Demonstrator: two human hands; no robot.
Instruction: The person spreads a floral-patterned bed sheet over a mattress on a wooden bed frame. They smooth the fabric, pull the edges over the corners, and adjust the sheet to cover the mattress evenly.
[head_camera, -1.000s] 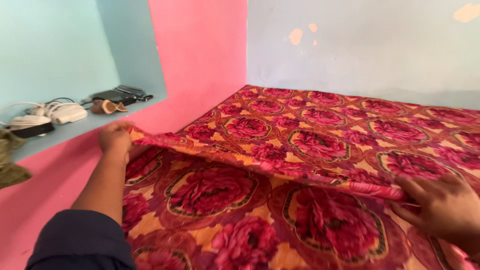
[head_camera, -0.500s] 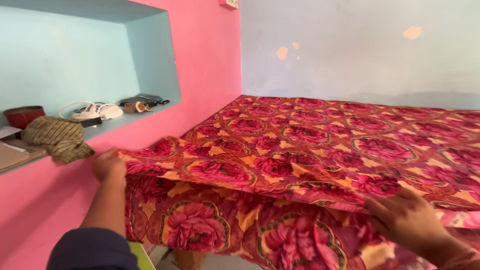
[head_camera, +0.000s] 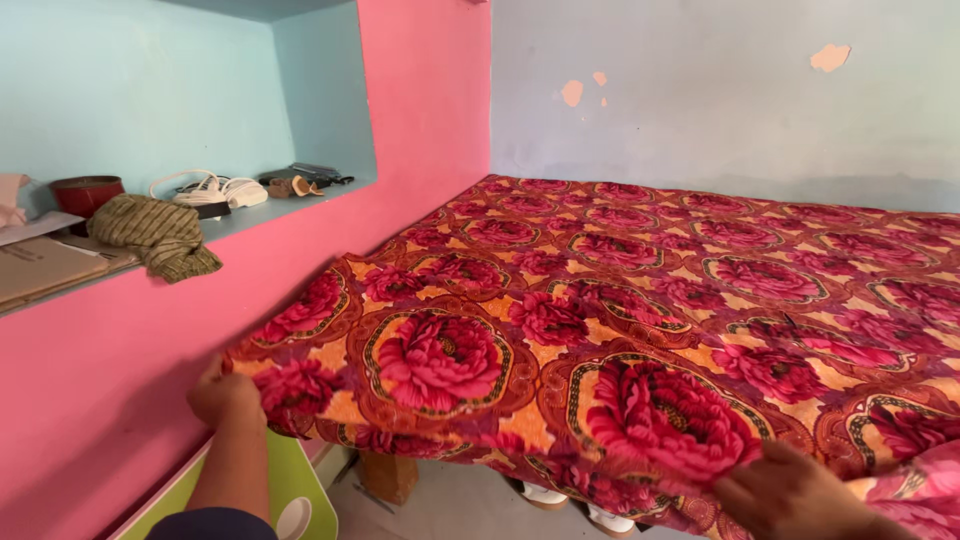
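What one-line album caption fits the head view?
Left hand and right hand grip the floral bedsheet at the bed's near edge beside a pink wall.

Home bedroom: bed (head_camera: 640, 300) under floral blanket in painted corner; wall niche (head_camera: 200, 120) left of bed holds household clutter.

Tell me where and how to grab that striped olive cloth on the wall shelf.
Take the striped olive cloth by its drooping end at the front lip of the shelf, reaching in from the open room side. It lies in a loose heap, and that end overhangs the edge, so fingers can probably pinch it without touching the red bowl behind.
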